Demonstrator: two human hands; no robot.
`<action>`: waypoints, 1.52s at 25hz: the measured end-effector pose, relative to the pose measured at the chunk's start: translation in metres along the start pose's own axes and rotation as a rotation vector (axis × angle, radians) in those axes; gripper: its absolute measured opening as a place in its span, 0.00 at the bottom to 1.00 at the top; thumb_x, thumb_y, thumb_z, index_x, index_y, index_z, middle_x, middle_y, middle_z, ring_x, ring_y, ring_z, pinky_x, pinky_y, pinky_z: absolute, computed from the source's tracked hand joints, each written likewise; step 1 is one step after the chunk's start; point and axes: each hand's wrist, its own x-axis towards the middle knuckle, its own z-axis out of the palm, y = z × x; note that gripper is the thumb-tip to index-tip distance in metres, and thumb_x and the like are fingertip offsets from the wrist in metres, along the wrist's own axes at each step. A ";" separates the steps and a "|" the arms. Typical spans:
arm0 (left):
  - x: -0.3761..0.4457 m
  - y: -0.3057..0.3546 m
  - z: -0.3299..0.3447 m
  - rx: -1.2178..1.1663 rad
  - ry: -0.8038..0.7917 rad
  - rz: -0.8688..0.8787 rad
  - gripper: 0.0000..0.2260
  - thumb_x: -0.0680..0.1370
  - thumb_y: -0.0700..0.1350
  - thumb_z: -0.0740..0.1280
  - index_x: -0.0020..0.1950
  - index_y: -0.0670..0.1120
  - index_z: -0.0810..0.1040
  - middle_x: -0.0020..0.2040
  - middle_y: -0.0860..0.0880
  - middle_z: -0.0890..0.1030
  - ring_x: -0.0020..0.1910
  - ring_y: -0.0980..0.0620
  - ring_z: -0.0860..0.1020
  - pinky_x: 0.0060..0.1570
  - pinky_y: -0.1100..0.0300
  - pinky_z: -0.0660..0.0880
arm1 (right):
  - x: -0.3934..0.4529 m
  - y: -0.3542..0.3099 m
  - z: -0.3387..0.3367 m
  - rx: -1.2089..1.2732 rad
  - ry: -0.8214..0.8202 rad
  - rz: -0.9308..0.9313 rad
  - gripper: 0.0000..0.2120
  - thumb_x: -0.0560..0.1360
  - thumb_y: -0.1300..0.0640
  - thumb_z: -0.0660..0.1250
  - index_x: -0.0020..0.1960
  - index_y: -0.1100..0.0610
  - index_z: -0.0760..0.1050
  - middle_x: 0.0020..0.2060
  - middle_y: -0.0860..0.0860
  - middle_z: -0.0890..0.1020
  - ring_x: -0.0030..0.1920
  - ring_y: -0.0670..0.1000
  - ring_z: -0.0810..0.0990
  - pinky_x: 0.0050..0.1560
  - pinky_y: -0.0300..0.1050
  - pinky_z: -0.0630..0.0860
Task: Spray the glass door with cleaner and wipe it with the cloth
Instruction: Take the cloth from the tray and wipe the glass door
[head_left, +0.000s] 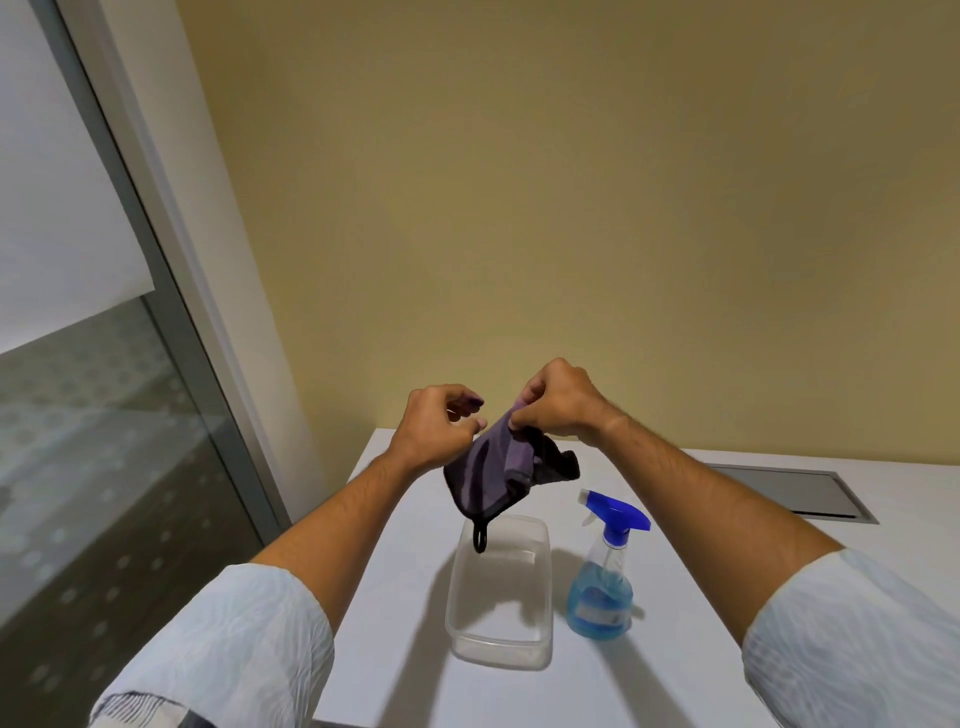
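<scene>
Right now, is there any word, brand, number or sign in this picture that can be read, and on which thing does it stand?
No text can be read here.
Label on the clear plastic spray bottle of blue cleaner with a blue trigger head: there is print, but it is too blurred to read.
Dark purple cloth with a black loop: no writing visible.
Clear rectangular plastic tub: no writing visible.
Glass door with a grey metal frame: only a dot pattern, no words.

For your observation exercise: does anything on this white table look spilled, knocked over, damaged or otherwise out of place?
Nothing stands out. The spray bottle stands upright on the table, apart from the clear plastic container, with no spill visible. Both hands, left and right, hold the purple cloth above the container.
</scene>
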 end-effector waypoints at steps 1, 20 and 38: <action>0.000 0.003 0.000 0.008 -0.020 0.017 0.11 0.70 0.43 0.74 0.52 0.46 0.84 0.44 0.56 0.83 0.46 0.60 0.81 0.48 0.67 0.77 | -0.001 -0.001 -0.003 -0.048 -0.040 -0.057 0.05 0.66 0.61 0.78 0.41 0.58 0.85 0.38 0.52 0.85 0.42 0.50 0.84 0.45 0.47 0.83; -0.015 0.029 0.006 0.162 -0.079 0.063 0.06 0.68 0.47 0.75 0.39 0.48 0.80 0.33 0.52 0.81 0.32 0.55 0.78 0.33 0.63 0.75 | -0.009 0.004 -0.020 -0.063 -0.129 -0.322 0.20 0.69 0.60 0.76 0.59 0.54 0.76 0.48 0.49 0.83 0.50 0.45 0.82 0.50 0.41 0.80; -0.026 0.023 0.003 0.054 0.028 -0.059 0.07 0.68 0.48 0.77 0.41 0.48 0.82 0.34 0.54 0.82 0.33 0.59 0.79 0.30 0.72 0.72 | -0.012 0.001 -0.028 -0.259 -0.076 -0.314 0.07 0.69 0.60 0.77 0.47 0.57 0.85 0.36 0.47 0.83 0.39 0.44 0.83 0.39 0.34 0.78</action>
